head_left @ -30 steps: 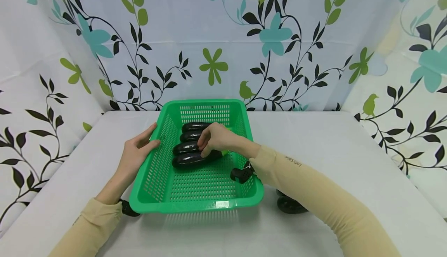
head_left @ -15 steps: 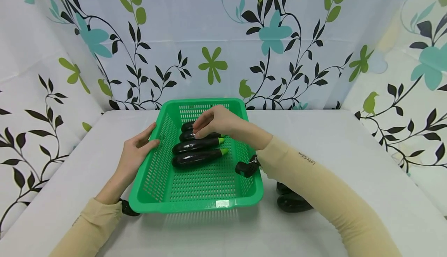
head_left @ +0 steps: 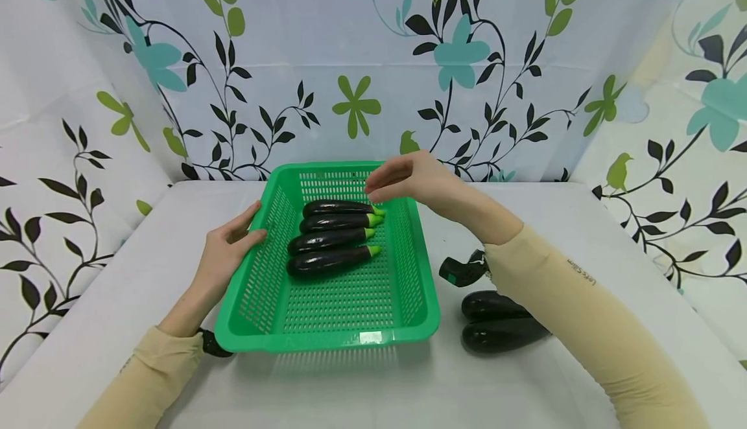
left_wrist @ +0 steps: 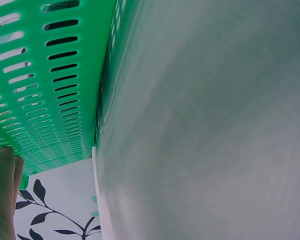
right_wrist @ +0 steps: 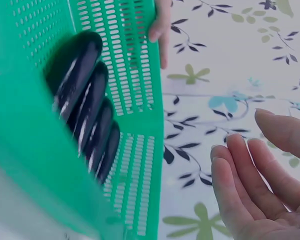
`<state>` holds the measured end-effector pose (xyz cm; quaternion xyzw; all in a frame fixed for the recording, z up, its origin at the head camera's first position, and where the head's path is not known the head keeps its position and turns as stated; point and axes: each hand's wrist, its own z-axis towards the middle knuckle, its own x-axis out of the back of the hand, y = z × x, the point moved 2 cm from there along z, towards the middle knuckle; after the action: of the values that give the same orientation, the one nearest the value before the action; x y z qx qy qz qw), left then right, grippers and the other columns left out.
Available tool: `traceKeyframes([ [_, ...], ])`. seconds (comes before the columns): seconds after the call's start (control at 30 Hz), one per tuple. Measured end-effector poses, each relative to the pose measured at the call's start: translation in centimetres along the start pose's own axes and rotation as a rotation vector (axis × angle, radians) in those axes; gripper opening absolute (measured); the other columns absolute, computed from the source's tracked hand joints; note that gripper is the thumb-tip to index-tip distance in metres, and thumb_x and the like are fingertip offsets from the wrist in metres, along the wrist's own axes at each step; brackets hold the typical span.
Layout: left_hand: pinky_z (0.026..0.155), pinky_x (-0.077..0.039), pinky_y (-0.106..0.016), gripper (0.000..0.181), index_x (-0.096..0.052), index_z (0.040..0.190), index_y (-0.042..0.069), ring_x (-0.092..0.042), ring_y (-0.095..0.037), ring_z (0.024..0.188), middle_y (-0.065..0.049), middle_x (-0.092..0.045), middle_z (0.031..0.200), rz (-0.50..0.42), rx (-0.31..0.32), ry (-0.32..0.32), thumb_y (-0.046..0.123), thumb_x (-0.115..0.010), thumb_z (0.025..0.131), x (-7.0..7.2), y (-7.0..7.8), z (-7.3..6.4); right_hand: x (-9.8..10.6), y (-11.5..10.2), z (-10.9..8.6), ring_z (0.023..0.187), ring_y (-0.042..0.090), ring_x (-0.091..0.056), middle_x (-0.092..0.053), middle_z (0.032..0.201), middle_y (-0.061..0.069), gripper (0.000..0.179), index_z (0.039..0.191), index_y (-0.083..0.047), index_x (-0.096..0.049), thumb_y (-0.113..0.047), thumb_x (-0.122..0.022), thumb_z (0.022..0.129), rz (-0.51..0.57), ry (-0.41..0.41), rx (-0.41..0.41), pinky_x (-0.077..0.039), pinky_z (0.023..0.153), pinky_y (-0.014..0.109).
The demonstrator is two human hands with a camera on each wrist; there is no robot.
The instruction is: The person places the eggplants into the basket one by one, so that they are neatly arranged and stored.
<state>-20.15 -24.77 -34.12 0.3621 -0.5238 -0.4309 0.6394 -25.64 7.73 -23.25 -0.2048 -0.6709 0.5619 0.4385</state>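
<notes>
My left hand (head_left: 226, 251) holds the left rim of a green plastic basket (head_left: 327, 343), thumb over the edge and fingers along the outer wall. In the left wrist view, straight fingers (left_wrist: 7, 175) lie against the slotted side. Inside the basket, several dark eggplants (head_left: 327, 260) rest side by side, green stems to the right. My right hand (head_left: 423, 183) hovers over the basket's far right corner, fingers loosely bent and nothing between them. In the right wrist view that hand (right_wrist: 260, 195) is apart from the basket, palm showing.
Two more eggplants (head_left: 504, 335) lie on the white table (head_left: 583, 241) right of the basket, partly hidden by the right sleeve. A leaf-patterned curtain (head_left: 356, 46) hangs behind the table and along both sides.
My right hand has let go of the eggplants, lifted and moved right toward the basket's far corner, uncovering them and their stems. My left hand stays on the rim.
</notes>
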Motion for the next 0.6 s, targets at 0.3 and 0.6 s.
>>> traceKeyframes([
  [0.3,0.068,-0.054,-0.021,0.058,-0.035,0.146,0.022,-0.061,0.004,0.089,-0.021,-0.049,0.136,0.015,0.003,0.005,0.032,-0.058,0.094,-0.1,0.1,0.0,3.3,2.0,-4.5,0.106,0.020,-0.061,-0.068,0.110,0.009,0.035,0.109,-0.008,-0.067,-0.023,-0.077,0.079,-0.020,0.054,-0.037,-0.042,0.099,0.039],
  [0.6,0.068,-0.053,-0.019,0.058,-0.035,0.146,0.024,-0.059,0.007,0.091,-0.019,-0.047,0.138,0.036,-0.006,0.003,0.034,-0.057,0.094,-0.1,0.1,0.0,5.3,5.3,-8.9,0.106,0.018,-0.062,-0.067,0.114,0.005,0.039,0.113,-0.013,-0.067,-0.030,-0.076,0.079,-0.107,0.010,-0.115,-0.045,0.096,0.038],
])
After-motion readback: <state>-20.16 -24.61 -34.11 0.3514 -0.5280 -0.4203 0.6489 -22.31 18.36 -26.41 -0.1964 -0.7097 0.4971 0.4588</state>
